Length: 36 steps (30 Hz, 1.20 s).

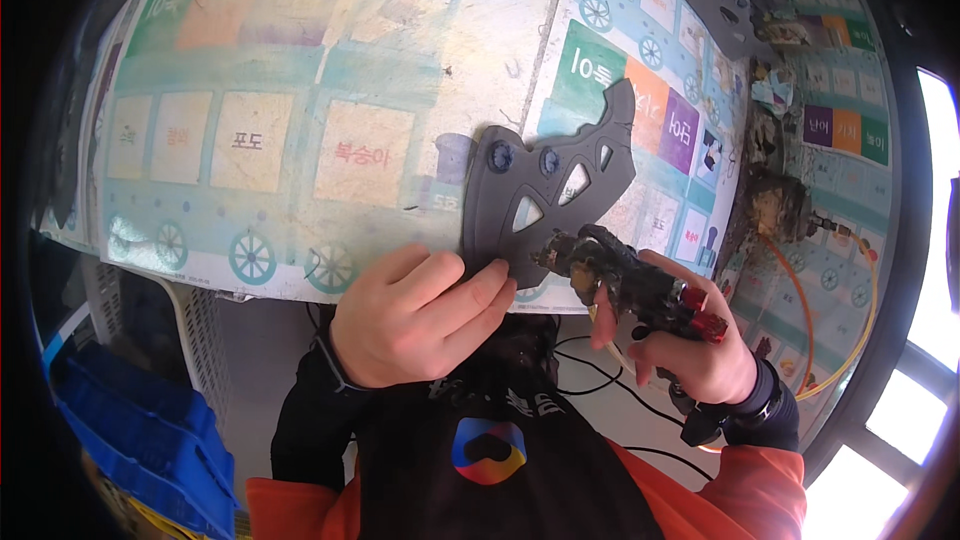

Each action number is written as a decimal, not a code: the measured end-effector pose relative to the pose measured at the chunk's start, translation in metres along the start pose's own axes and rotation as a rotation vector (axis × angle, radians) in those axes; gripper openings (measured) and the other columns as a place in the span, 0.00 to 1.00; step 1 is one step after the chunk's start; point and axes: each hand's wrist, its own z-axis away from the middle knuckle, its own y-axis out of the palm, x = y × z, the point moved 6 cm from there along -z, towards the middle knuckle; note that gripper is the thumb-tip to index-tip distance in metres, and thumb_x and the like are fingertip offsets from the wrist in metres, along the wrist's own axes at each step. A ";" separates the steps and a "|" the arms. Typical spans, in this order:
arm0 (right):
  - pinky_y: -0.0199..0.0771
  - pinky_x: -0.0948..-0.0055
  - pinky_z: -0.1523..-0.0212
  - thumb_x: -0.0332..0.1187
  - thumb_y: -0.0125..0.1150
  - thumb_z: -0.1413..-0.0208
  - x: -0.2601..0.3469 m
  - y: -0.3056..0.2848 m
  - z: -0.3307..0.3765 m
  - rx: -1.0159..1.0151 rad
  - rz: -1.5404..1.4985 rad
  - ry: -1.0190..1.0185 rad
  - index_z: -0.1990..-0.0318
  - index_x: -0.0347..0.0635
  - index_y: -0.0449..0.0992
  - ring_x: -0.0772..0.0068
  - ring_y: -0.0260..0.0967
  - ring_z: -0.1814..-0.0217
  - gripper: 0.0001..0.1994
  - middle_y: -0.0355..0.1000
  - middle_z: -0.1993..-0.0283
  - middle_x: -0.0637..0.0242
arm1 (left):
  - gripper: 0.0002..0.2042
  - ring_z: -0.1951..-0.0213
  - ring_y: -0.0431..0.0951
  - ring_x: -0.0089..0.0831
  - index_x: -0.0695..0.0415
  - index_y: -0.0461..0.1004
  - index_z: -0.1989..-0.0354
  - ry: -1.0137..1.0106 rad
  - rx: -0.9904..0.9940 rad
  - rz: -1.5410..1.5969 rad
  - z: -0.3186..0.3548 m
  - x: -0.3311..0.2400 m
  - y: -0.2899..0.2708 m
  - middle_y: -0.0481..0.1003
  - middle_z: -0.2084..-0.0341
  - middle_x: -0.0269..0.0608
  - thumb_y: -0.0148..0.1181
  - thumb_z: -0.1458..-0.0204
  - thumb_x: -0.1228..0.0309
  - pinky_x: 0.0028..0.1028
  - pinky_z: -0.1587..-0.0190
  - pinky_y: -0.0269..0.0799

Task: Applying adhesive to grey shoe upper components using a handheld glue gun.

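Note:
My left hand [420,315] is closed, pinching the lower edge of a flat dark grey curved part [492,230] at the table's near edge. The part has a notched upper end, several cut-out openings and two round dark fittings. In my right hand [705,360] is a dark, residue-caked spray gun [640,285] with red knobs at its rear. Its nozzle points left, close to the part's lower right edge. My fingers wrap round its handle, and one finger lies by the trigger; whether it is pulled I cannot tell.
A worn printed sheet covers the table [270,70]. More grey parts [720,0] lie at the far right. Residue-crusted equipment [780,205] stands on the right, beside an orange hose [800,290] and a yellow hose [865,320]. Lower left are a blue crate [150,440] and a white basket [200,340].

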 end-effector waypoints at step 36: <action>0.68 0.76 0.56 0.18 0.61 0.46 0.003 0.004 -0.007 0.008 0.077 -0.001 0.53 0.33 0.74 0.81 0.67 0.60 0.13 0.73 0.63 0.71 | 0.14 0.68 0.71 0.28 0.56 0.87 0.64 -0.036 0.005 0.035 0.003 0.002 0.006 0.84 0.56 0.29 0.67 0.63 0.75 0.27 0.69 0.69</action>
